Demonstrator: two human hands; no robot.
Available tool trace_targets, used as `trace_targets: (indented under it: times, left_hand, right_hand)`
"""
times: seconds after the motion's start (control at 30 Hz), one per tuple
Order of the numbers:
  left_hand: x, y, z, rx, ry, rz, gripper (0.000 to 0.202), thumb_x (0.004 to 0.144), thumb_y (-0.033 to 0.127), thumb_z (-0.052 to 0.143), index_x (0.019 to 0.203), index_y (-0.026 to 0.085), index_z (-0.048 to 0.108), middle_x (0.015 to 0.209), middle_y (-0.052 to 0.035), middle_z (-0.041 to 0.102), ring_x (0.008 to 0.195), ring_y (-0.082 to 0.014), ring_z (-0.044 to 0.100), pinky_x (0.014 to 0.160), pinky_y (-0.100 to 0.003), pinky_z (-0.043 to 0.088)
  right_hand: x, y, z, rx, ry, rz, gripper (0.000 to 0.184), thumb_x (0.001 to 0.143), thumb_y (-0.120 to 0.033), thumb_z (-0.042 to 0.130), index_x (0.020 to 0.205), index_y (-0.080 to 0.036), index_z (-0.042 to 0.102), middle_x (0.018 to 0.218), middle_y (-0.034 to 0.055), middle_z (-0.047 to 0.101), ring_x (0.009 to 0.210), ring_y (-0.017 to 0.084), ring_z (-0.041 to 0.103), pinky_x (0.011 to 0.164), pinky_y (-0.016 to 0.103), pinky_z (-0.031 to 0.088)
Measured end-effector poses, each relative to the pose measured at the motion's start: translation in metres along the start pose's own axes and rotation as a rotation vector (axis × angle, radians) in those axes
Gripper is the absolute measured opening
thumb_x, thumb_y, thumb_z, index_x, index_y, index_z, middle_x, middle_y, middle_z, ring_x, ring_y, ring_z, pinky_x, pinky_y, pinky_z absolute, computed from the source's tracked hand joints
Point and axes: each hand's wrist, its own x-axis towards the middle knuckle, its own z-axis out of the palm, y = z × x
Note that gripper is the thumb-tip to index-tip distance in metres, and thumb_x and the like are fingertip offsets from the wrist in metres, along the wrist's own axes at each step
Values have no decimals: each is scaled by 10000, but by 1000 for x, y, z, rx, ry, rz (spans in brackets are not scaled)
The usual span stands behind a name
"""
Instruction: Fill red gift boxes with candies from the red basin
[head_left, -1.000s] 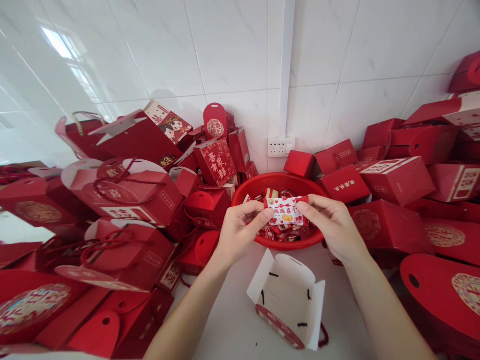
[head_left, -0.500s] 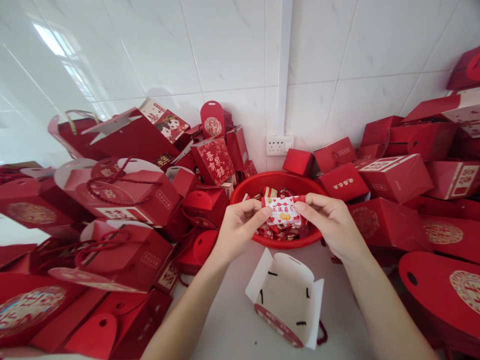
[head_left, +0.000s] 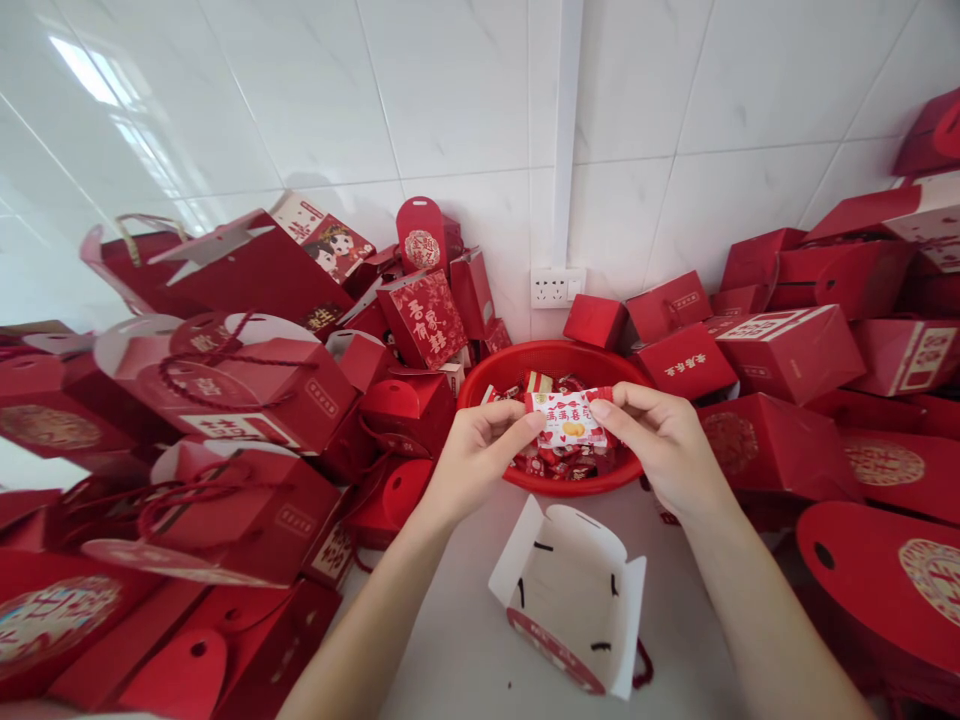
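Between both hands I hold a small red-and-white wrapped snack packet (head_left: 571, 418), printed with hearts and Chinese characters. My left hand (head_left: 486, 450) pinches its left end between thumb and fingers, and my right hand (head_left: 660, 440) pinches the right end. Behind and below the packet is a red plastic basin (head_left: 551, 488) with many small wrapped sweets (head_left: 559, 463) in it. Nearer to me, an open gift box (head_left: 574, 605) lies between my forearms, flaps spread, its pale inside showing black cord ends.
Piles of red gift boxes rise on the left (head_left: 232, 385) and on the right (head_left: 787, 350), close to both forearms. A tiled wall (head_left: 465, 100) with a socket plate (head_left: 557, 288) stands behind the basin.
My hands keep the same pinch on the snack packet, which has barely moved. The view has shifted very slightly.
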Motion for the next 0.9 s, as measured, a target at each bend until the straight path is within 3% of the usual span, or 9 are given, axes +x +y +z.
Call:
trace_targets:
  times: [0.13, 0.3, 0.9]
  left_hand:
    - [1, -1, 0, 70, -24, 1, 421, 867, 522, 670, 672, 149, 692, 646, -39, 659, 626, -138, 571, 619, -253, 480]
    - [1, -4, -1, 94, -45, 15, 386, 867, 484, 683, 671, 153, 706, 663, -49, 697, 635, -138, 608, 644, -252, 507]
    - [2, -7, -3, 148, -90, 72, 433, 919, 479, 633, 635, 153, 634, 610, -21, 626, 581, -112, 516, 588, -239, 426]
  right_hand:
    - [1, 0, 1, 8, 29, 7, 373, 816, -465, 753, 638, -189, 577, 618, -23, 528, 575, 116, 495, 522, 237, 462]
    - [1, 0, 1, 1, 48, 11, 374, 818, -460, 750, 630, -193, 569, 617, -22, 516, 579, 117, 484, 524, 240, 454]
    - [0, -2, 2, -25, 52, 0, 403, 812, -497, 746, 621, -196, 558, 604, -20, 517, 566, 120, 494, 521, 241, 449]
